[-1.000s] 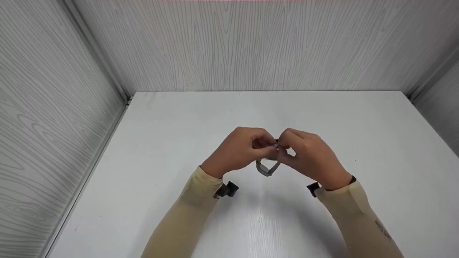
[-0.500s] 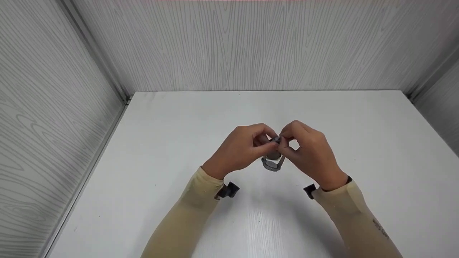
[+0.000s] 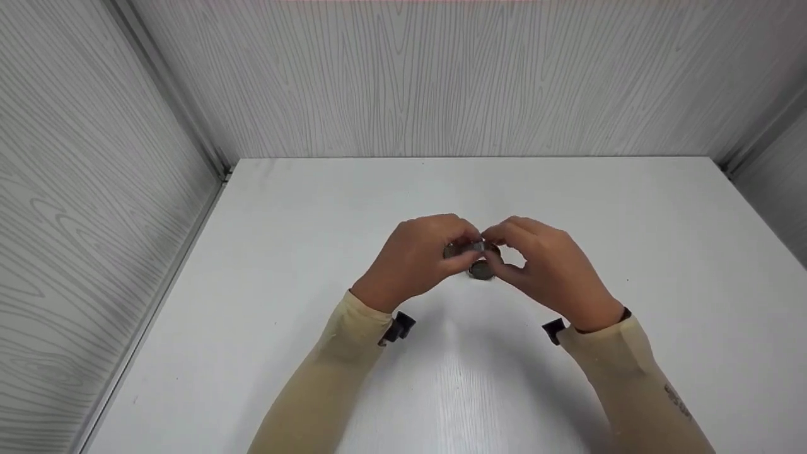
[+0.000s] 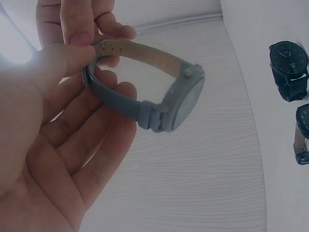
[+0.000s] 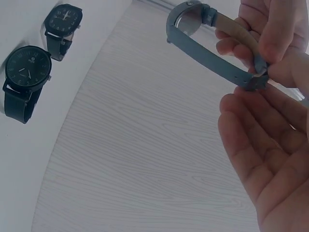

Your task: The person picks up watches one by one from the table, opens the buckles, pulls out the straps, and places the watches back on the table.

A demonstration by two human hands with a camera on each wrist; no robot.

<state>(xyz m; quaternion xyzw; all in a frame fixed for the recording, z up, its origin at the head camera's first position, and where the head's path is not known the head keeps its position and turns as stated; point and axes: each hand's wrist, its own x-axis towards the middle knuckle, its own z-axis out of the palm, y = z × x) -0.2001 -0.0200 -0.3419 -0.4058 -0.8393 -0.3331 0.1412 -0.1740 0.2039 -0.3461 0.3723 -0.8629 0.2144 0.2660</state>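
My left hand [image 3: 422, 252] and right hand [image 3: 548, 265] meet fingertip to fingertip above the white table. Between them is a wristwatch [image 4: 116, 104] with a grey-blue strap, tan on its inside, bent into a loop. Its round case [image 4: 187, 104] hangs at the far side of the loop from my fingers. Both hands pinch the strap ends by the metal buckle [image 5: 259, 76], which the fingers partly cover. In the head view the fingers hide most of the watch; a dark disc [image 3: 481, 270] shows below them, and I cannot tell which watch it belongs to.
Two black wristwatches stand apart from the hands: one with a round dial [image 5: 29, 67], one with a squarer dial [image 5: 63, 20]. The white table [image 3: 315, 208] ends at a wood-grain back wall [image 3: 403, 82] and side panel [image 3: 75, 221]. Small black wrist mounts [image 3: 553, 331] sit at both cuffs.
The grey watch's case hung clearly below my hands before; its loop has turned and that grey case no longer shows there. Both hands stay together, shifting only slightly.
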